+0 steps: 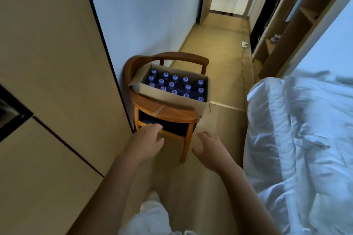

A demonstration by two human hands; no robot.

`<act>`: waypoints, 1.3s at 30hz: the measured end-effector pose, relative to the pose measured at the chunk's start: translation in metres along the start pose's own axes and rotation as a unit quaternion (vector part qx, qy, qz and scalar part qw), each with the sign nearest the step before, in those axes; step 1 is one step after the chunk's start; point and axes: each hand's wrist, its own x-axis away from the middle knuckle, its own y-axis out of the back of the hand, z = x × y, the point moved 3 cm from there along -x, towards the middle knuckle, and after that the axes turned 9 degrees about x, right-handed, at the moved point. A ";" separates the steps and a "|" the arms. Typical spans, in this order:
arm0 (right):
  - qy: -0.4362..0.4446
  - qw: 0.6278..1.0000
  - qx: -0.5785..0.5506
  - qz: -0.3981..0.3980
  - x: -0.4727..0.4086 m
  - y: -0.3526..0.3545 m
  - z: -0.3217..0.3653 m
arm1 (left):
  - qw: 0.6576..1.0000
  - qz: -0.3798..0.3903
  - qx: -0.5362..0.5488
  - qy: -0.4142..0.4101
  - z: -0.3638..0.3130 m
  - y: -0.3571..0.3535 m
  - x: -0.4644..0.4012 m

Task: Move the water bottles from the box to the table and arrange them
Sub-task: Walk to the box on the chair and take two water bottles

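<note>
Bottles (174, 86), blue-capped, fill box (172, 97); both hands (147, 141) empty, fingers loosely apart.

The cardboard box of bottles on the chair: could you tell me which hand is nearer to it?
Left. The left hand reaches below the box's front; the right hand hangs lower and further right.

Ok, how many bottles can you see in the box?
15 bottles, all upright in the box on the chair, caps in three rows of five. More may hide behind its near wall.
</note>
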 end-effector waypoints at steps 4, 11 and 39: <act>0.006 1.000 -0.017 0.000 -0.075 0.011 -0.010 | 1.000 0.006 0.006 -0.013 0.002 0.006 -0.080; -0.030 0.998 -0.046 0.019 -0.216 0.040 -0.031 | 0.999 0.039 0.019 -0.023 -0.001 0.025 -0.231; 0.113 0.958 0.142 0.220 -0.519 -0.068 -0.099 | 0.965 0.140 0.034 0.219 0.024 -0.027 -0.415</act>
